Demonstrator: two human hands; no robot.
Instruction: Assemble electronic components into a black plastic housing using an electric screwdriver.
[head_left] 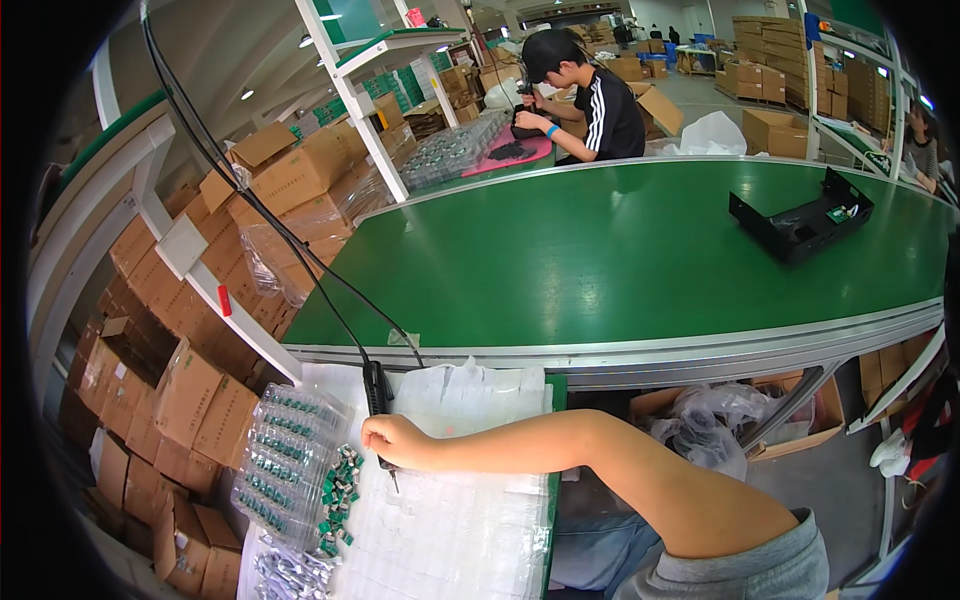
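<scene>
Smooth, glossy long green worktop (560,265) edged with silver metal rail (640,346), wrinkled white sheeting (440,530) marked by shiny patches, glossy clear plastic tray (322,437), slim black screwdriver (376,388) tipped with metal, matt brown cardboard boxes (188,398).

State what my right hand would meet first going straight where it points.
Probably the loose green circuit boards beside the clear plastic tray, though your right hand might pass above them; depth is unclear.

Lower left of centre, that right grip (395,442)'s wrapped round a black screwdriver (376,388), tip down over white sheeting (450,530). Little green parts (338,500) heaped just left. Open black casing (786,236) upper right, on the green worktop (540,260).
</scene>
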